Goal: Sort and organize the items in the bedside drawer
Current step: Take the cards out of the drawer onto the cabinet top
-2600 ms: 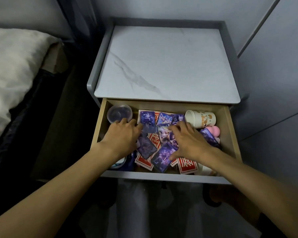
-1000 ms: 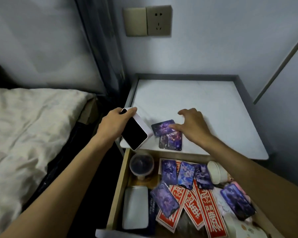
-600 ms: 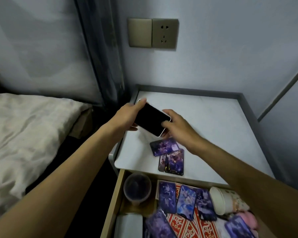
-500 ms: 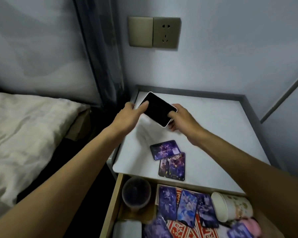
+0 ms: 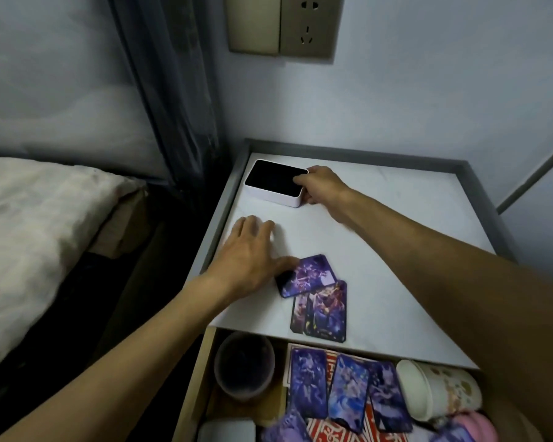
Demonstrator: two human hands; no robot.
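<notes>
Tabletop (image 5: 396, 224): three cards (image 5: 326, 309), one white box (image 5: 273, 183).

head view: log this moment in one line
right hand: grips white box, back-left of nightstand top | left hand: flat, beside purple cards | drawer: open, cluttered

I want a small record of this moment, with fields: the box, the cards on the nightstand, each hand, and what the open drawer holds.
white box: black face up, in the back left corner of the nightstand top
top cards: purple, a few overlapping near the front edge
left hand: open, flat over the top, thumb by the top cards, holds nothing
right hand: grip on the right end of the white box
drawer: open
drawer cards: purple, over red cards
translucent cup: upright, left
patterned cup: on its side, right
</notes>
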